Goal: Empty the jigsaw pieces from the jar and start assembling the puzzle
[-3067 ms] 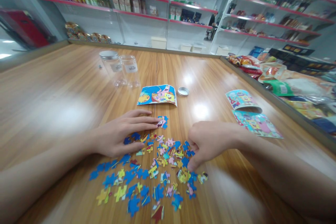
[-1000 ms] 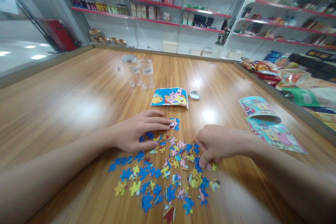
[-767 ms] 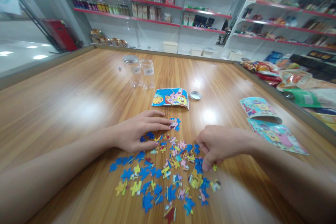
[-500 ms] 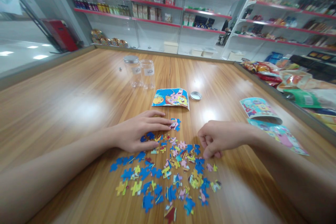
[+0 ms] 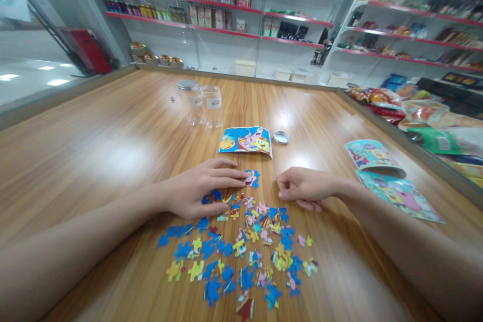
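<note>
My left hand (image 5: 206,186) lies flat, fingers spread and stretched to the right. Its fingertips touch a small joined group of jigsaw pieces (image 5: 254,179), blue with pink, and its thumb rests near loose pieces. My right hand (image 5: 304,187) is to the right of that group, thumb and fingers curled together; whatever is between them is hidden. Many loose jigsaw pieces (image 5: 247,277), blue, yellow and pink, lie scattered in front of me, below both hands. Just beyond the hands is a curled cartoon picture sheet (image 5: 245,141) in blue, pink and yellow.
Two clear jars stand at the back, a lidded jar (image 5: 190,103) and an open jar (image 5: 212,106). A silver lid (image 5: 281,137) lies by the picture sheet. Two more picture sheets (image 5: 400,196) are on the wooden table's right. Packaged goods (image 5: 433,121) sit beyond its right edge.
My right hand has moved away from me and slightly left, off the edge of the loose pieces and closer to the joined group. My left hand has stayed in place.
</note>
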Available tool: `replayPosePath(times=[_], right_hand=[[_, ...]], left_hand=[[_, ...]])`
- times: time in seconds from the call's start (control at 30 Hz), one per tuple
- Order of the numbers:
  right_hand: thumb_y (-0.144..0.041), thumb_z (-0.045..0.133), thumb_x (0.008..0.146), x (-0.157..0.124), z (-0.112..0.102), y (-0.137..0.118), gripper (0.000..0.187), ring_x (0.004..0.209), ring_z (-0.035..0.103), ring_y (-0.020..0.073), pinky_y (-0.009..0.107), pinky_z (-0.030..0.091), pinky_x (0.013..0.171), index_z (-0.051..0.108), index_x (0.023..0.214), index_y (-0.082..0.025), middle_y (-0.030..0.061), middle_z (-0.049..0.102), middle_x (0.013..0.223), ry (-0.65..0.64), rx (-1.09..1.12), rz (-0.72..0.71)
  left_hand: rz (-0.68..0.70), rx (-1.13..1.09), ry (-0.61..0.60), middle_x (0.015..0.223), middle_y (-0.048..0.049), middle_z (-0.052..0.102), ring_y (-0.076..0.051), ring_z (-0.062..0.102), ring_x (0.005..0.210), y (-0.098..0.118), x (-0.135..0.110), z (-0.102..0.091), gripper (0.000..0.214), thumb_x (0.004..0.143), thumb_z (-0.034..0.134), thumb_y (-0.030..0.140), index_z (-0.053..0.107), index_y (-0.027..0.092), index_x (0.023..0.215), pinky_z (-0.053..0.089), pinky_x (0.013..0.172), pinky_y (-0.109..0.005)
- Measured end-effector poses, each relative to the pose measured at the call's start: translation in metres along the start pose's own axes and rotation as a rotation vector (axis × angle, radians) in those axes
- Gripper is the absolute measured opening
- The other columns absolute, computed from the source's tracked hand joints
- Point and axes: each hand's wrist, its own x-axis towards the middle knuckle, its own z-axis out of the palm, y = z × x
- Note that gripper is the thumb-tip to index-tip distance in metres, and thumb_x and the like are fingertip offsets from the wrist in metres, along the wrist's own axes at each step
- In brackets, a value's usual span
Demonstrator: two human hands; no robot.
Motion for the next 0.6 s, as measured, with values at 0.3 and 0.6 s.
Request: replayPosePath(times=[0.3,0.6], right_hand=[[-0.048,0.055,0.096,0.012,0.014,0.0,0.033,0.028,0.041,0.007,0.017,0.025,0.03,0.047,0.079,-0.02,-0.0083,0.05,0.045,0.32,0.093,-0.096],[-0.025,0.063,0.092,0.022,0.05,-0.003,0.018,0.047,0.043,0.0066,0.021,0.034,0.049,0.075,0.103,-0.017,-0.0049,0.053,0.056,0.502,-0.214,-0.895]], left_hand=[[0.02,-0.025,0.047,0.153,-0.0069,0.05,-0.033,0.04,0.143,0.0,0.002,0.0,0.06,0.09,0.067,0.034,0.051,0.026,0.146,0.039,0.118,-0.055],[0.027,-0.033,0.063,0.151,-0.007,0.052,-0.033,0.042,0.141,0.003,0.003,0.0,0.059,0.09,0.067,0.034,0.051,0.025,0.146,0.04,0.117,-0.055]])
